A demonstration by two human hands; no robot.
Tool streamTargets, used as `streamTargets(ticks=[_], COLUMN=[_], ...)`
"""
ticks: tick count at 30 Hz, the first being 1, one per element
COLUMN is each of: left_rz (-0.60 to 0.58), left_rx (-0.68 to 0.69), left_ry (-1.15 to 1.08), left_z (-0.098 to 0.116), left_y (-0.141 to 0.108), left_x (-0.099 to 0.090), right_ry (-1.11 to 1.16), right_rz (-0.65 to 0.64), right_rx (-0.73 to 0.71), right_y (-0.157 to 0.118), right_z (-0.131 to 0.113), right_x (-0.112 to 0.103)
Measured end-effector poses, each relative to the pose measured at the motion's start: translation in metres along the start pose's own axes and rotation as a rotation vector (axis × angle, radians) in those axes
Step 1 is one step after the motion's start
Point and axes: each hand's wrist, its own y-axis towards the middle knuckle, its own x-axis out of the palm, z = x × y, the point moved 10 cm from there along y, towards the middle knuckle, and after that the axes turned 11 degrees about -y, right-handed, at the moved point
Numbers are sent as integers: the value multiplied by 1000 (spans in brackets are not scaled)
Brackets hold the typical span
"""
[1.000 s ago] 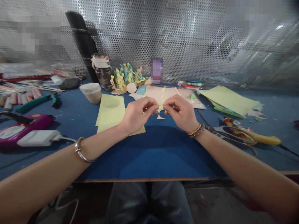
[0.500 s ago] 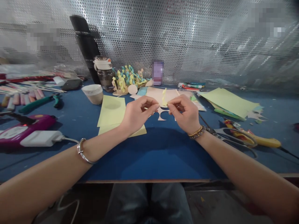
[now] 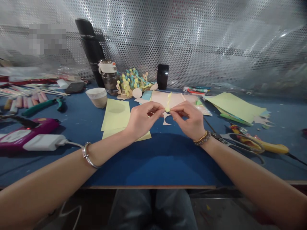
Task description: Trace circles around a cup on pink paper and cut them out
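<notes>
Between my fingertips, over the middle of the table, is a narrow yellow paper strip with its upper part standing up. My left hand pinches its lower end from the left. From the right, my right hand pinches the same end, thumb and forefinger together. Just below the fingers lies a pale pink paper cutout, partly covered by my right hand. Yellow paper sheets lie beside my left hand, and a pink sheet is behind both hands.
Scissors and a yellow-handled tool lie right of my right wrist. A purple power strip with a white plug is at left. Behind stand a paper cup, a bottle, curled paper pieces and a phone.
My left hand has moved slightly right and my right hand slightly left, so the fingertips now meet at the strip's lower end. The view has shifted a little.
</notes>
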Motion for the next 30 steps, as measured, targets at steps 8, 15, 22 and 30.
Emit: streamTargets(ticks=[8, 15, 22, 30], left_rz=[-16, -49, -32, -57], left_rx=[-5, -32, -31, -26], left_ry=[-27, -52, -48, -50], left_z=[-2, -5, -7, -5], left_y=[1, 1, 1, 1], left_x=[1, 5, 3, 4], right_ry=[102, 121, 51, 23], right_rz=[-82, -115, -94, -80], right_rx=[111, 64, 17, 2], right_y=[1, 2, 3, 4], right_z=[16, 11, 7, 6], right_x=[7, 10, 6, 4])
